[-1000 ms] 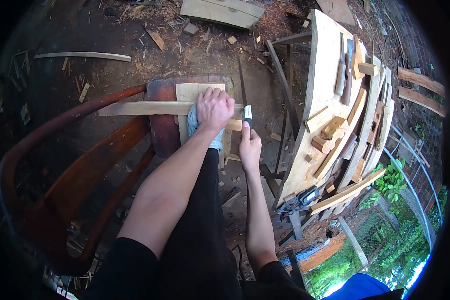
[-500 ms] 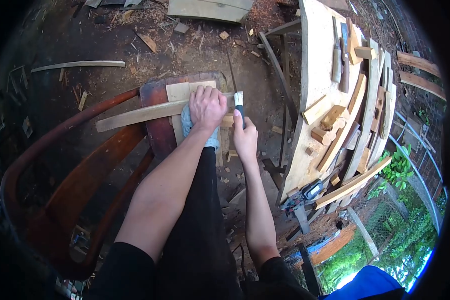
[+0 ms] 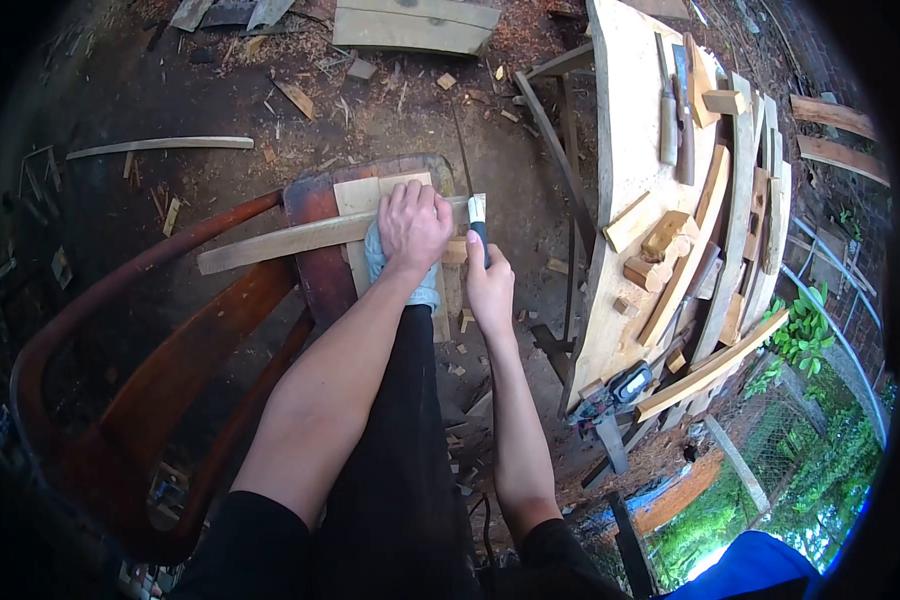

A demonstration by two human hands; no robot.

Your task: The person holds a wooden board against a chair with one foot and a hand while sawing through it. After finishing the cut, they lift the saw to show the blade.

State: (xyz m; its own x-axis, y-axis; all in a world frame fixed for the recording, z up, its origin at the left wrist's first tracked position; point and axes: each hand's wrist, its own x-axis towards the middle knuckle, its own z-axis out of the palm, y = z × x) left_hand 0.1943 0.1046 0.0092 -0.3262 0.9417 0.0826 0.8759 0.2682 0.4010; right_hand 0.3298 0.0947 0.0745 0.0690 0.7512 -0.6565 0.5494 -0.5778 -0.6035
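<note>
My left hand (image 3: 415, 225) is closed over a long, slightly curved wooden strip (image 3: 285, 243), pressing it down across boards on a chair seat (image 3: 315, 200). In my right hand (image 3: 490, 285) is the dark handle of a handsaw (image 3: 478, 215), white at its front end. Its thin blade points away from me, just past the strip's right end. My foot, in a light blue shoe (image 3: 425, 288), rests on the seat below my left hand, which partly covers it. Under the strip lies a pale flat board (image 3: 360, 190).
The chair's curved reddish-brown arm (image 3: 100, 275) sweeps round on the left. To the right stands a workbench (image 3: 625, 130) holding chisels (image 3: 668, 130), a wooden hand plane (image 3: 660, 250) and several curved wood pieces. Shavings and offcuts litter the dirt floor. A plank (image 3: 415, 25) lies at the top.
The saw and my right hand have shifted slightly toward me. My left hand keeps its place on the strip. The whole view has moved a little.
</note>
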